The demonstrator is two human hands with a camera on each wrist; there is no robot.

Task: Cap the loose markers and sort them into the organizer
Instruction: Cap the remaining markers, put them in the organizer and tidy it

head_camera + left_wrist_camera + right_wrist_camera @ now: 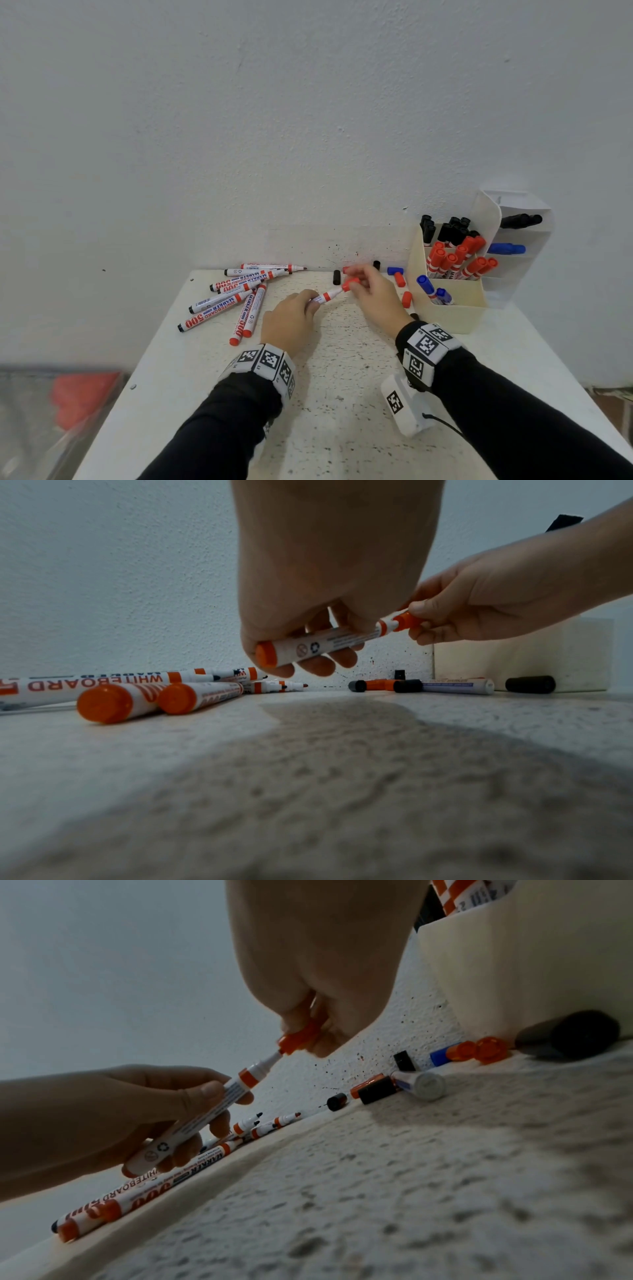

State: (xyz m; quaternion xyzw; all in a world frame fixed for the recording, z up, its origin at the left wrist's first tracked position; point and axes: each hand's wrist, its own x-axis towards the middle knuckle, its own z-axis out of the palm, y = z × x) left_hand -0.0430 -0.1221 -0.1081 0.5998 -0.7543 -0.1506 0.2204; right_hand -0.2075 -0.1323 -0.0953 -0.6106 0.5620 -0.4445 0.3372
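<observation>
My left hand (291, 318) grips a red whiteboard marker (327, 295) by its barrel (318, 645), held above the table. My right hand (373, 294) pinches a red cap (351, 283) at the marker's tip; in the right wrist view the cap (298, 1039) sits only partly over the white nib end. Several uncapped markers (236, 294) lie in a fan at the left. Loose red, black and blue caps (399, 279) lie by the wall. The cream organizer (452, 308) at the right holds black, red and blue capped markers.
The white speckled table (342, 377) ends at the wall behind. A white shelf unit (524, 240) behind the organizer holds a black and a blue marker. A loose black cap (568, 1034) lies against the organizer's base. A blurred red object (82, 397) lies on the floor left.
</observation>
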